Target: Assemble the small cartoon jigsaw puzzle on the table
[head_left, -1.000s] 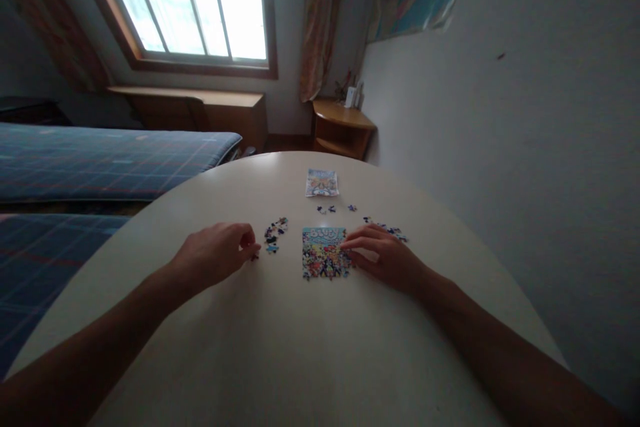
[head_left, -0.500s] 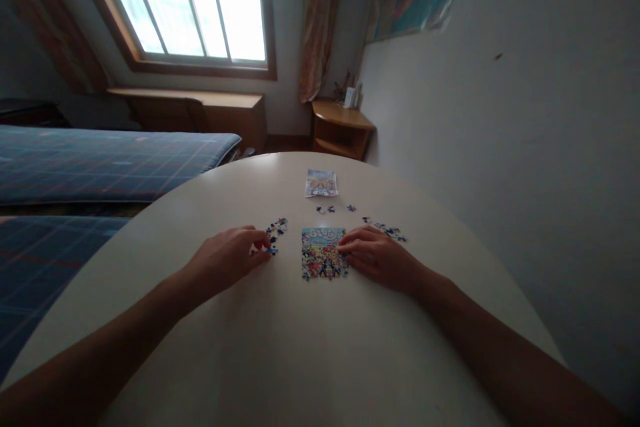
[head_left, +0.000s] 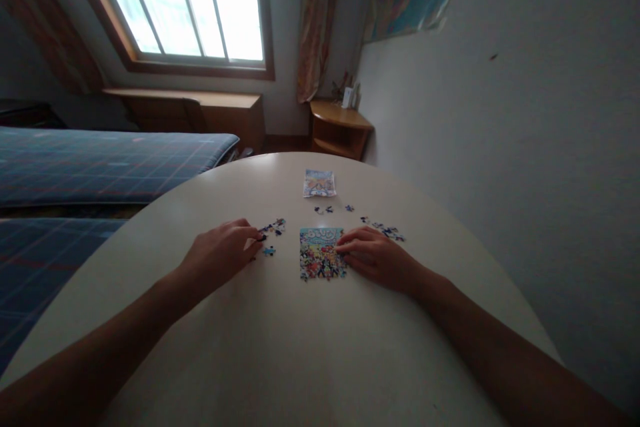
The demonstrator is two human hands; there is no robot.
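Note:
My left hand point(head_left: 223, 248) is at the left of the puzzle, its thumb and forefinger a little apart, the fingertips at a dark jigsaw piece point(head_left: 263, 237). Just right of the thumb a light-blue jigsaw piece point(head_left: 270, 251) lies loose on the table. A small cluster of jigsaw pieces point(head_left: 278, 225) is spread beyond the fingertips. My right hand point(head_left: 373, 253) lies with extended fingers on the right edge of the partly joined, colourful jigsaw puzzle point(head_left: 320, 255). Its lower edge has knobs sticking out.
Everything lies on a round white table point(head_left: 300, 360). Several loose pieces point(head_left: 387, 231) are past my right hand, others point(head_left: 329, 209) behind the puzzle. A creased picture sheet point(head_left: 319, 184) is farther back. A plaid mattress point(head_left: 110, 163) is at the left, a wall point(head_left: 525, 160) at the right.
My left thumb and forefinger have left the light-blue piece, which stays on the table, and shifted left and slightly away to a dark piece. My right hand keeps its place on the puzzle.

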